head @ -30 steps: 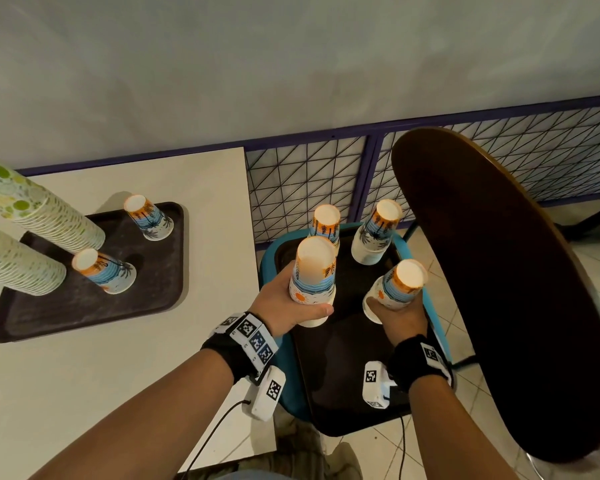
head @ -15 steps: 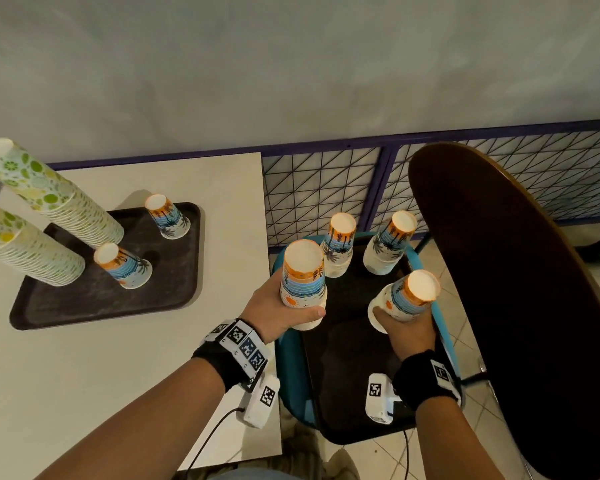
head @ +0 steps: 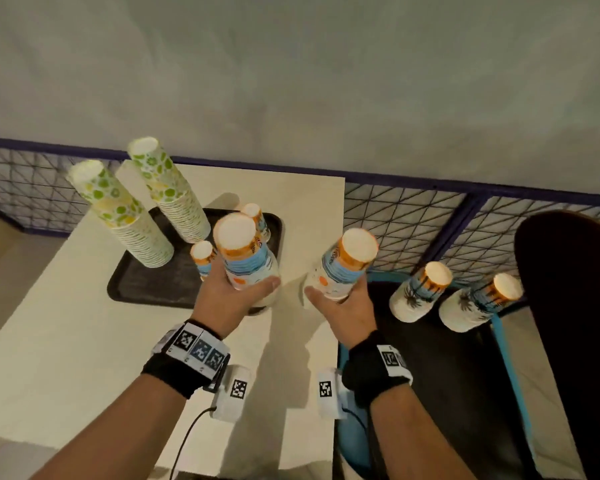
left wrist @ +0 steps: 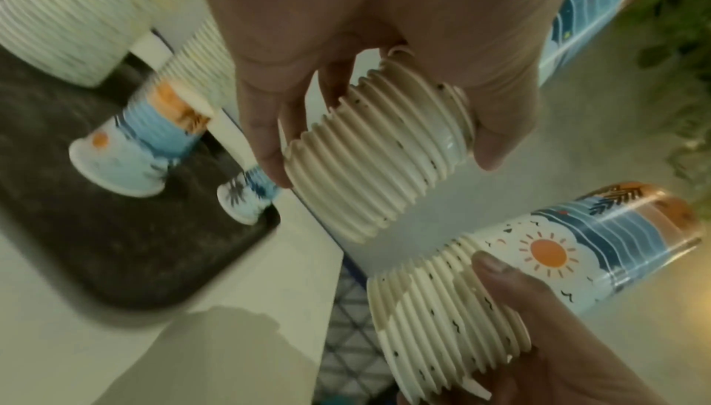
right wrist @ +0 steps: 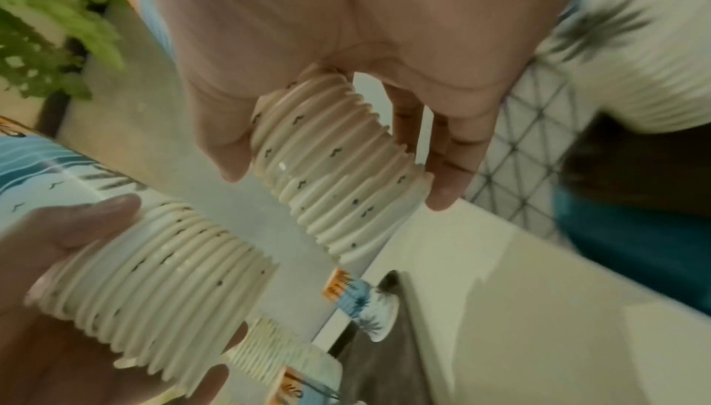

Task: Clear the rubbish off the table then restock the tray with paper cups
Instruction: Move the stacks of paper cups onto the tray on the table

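Observation:
My left hand [head: 238,289] grips an upside-down stack of sunset-print paper cups [head: 246,258] above the near right corner of the dark tray [head: 146,282] on the white table [head: 84,341]. In the left wrist view its fingers and thumb wrap the stack's ribbed rims [left wrist: 377,168]. My right hand [head: 336,296] grips a second, tilted stack [head: 343,268] over the table's right edge, its fingers curled round the rims [right wrist: 334,177]. Two short sunset-print stacks [head: 201,258] [head: 257,216] stand on the tray, partly hidden by the left stack.
Two tall green-print cup stacks [head: 132,223] [head: 174,195] stand on the tray's left half. To the right, a black tray [head: 447,375] on a blue chair [head: 506,358] holds two more stacks [head: 420,292] [head: 478,303]. A dark rounded board [head: 575,341] is at far right, a wire fence [head: 413,223] behind.
Both hands have lifted their cup stacks off the chair tray and carried them left, to above the table beside the dark tray. The view has swung left.

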